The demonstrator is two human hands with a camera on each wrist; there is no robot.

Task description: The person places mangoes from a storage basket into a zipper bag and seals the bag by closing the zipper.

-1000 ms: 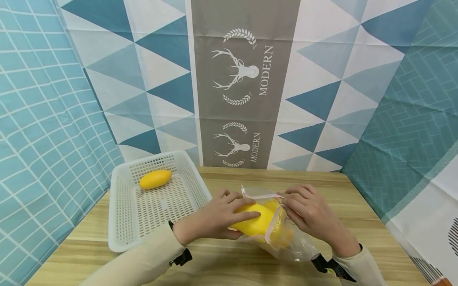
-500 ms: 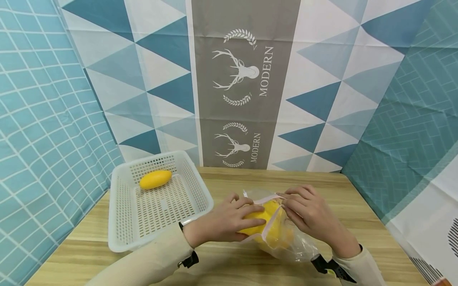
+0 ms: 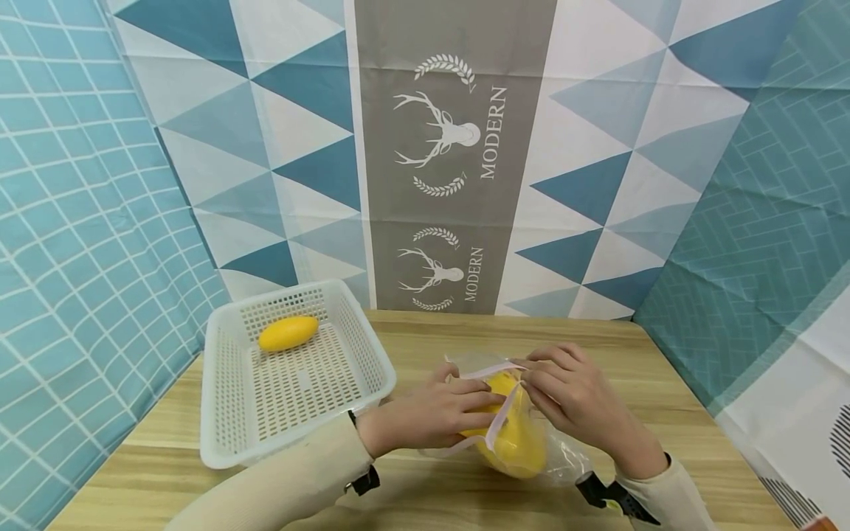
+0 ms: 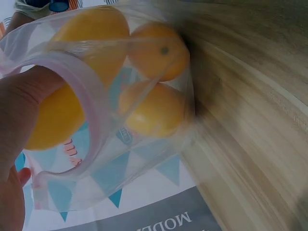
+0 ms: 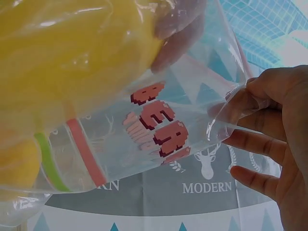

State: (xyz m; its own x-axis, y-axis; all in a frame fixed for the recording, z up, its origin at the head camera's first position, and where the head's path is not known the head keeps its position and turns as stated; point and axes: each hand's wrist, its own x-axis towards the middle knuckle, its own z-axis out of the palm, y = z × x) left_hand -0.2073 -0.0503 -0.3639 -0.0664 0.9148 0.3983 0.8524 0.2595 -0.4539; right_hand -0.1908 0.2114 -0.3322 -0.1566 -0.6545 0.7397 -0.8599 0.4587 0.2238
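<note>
A clear zip bag (image 3: 564, 457) stands on the table, its white-pink mouth facing my left hand. My left hand (image 3: 441, 417) reaches into that mouth and holds a yellow mango (image 4: 57, 122) inside; its fingertips show through the plastic in the right wrist view. One finger stays outside the bag. My right hand (image 3: 574, 394) pinches the bag's rim between thumb and fingertips. Deeper inside the bag lie an orange-coloured round fruit (image 4: 159, 50) with a stem mark and a second one (image 4: 154, 108). How far the mango extends is partly hidden.
A white perforated basket (image 3: 215, 398) stands on the left of the wooden table (image 3: 412, 328), with one yellow-orange mango (image 3: 288, 333) in it. Patterned cloth walls (image 3: 458, 184) rise behind the table and along both sides.
My left hand has moved right, into the bag's mouth, taking the mango deeper. Yellow now fills more of the bag's lower part. My right hand has stayed at the rim.
</note>
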